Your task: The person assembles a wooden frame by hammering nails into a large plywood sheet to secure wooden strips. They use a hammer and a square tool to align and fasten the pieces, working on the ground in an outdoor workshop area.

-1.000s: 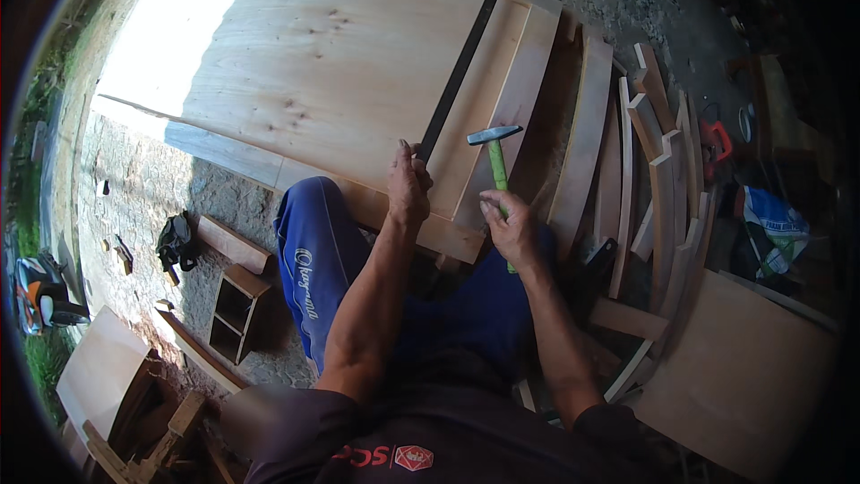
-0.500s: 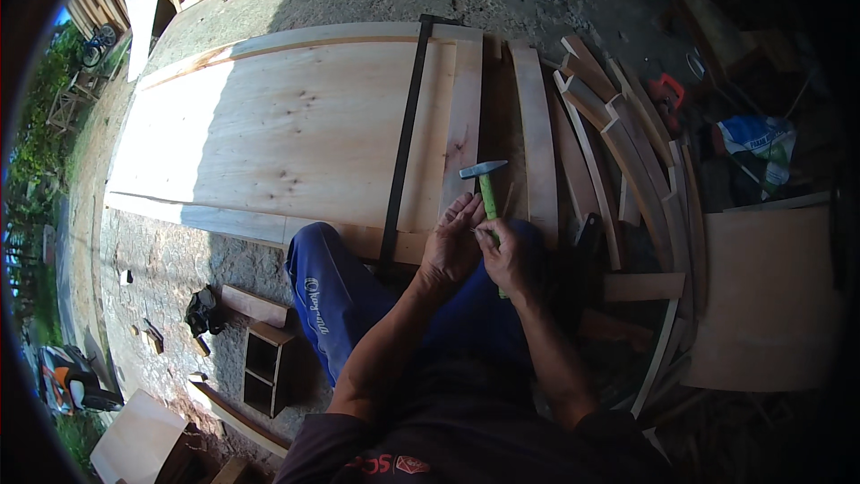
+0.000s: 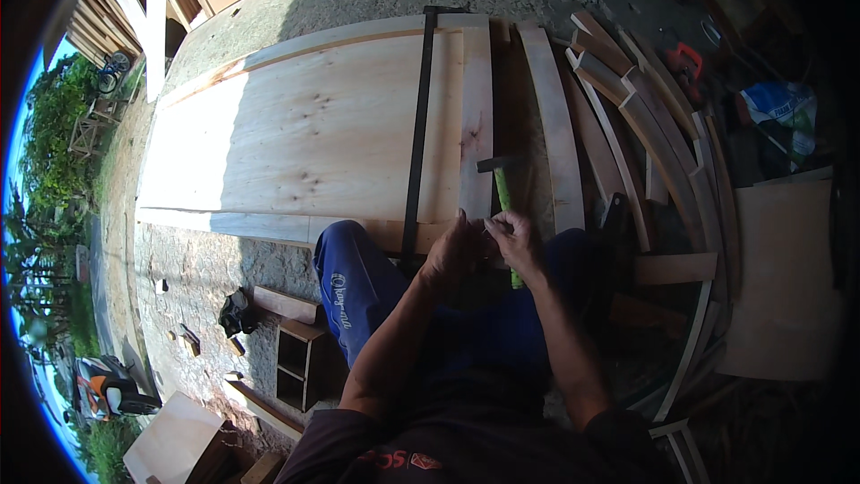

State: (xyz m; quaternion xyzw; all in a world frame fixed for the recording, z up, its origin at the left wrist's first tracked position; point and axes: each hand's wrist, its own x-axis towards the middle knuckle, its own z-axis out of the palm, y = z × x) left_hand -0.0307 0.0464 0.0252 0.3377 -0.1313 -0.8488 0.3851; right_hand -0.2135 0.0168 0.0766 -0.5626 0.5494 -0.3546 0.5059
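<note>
Rising from the right hand (image 3: pixel 521 246), a green-handled hammer (image 3: pixel 502 188) is gripped by its handle, around which the fingers are closed; its dark head is pointed toward 12 o'clock, and the handle's lower end is seen below the grip. At 9 o'clock from it the left hand (image 3: pixel 448 249) is held, its fingertips brought up to those of the right; whether they are touching, whether the left is closed, or whether anything small is pinched there cannot be told. At 10 o'clock from the hands a framed wooden panel (image 3: pixel 331 125) is laid flat, its 9 o'clock end whitened by sunlight. Across it, at 11 o'clock, a long black bar (image 3: pixel 420 116) is stretched. At 1 o'clock a pale plank (image 3: pixel 546 116) is placed, and at 2 o'clock curved wooden pieces (image 3: pixel 658 139) are grouped, with a blue-and-white bag (image 3: pixel 779 112) beyond. A brown sheet (image 3: pixel 779 278) is set near 3 o'clock. At 8 o'clock a wooden box (image 3: pixel 300 331) with 2 open compartments is stood near a dark bundle (image 3: pixel 237 312).
</note>
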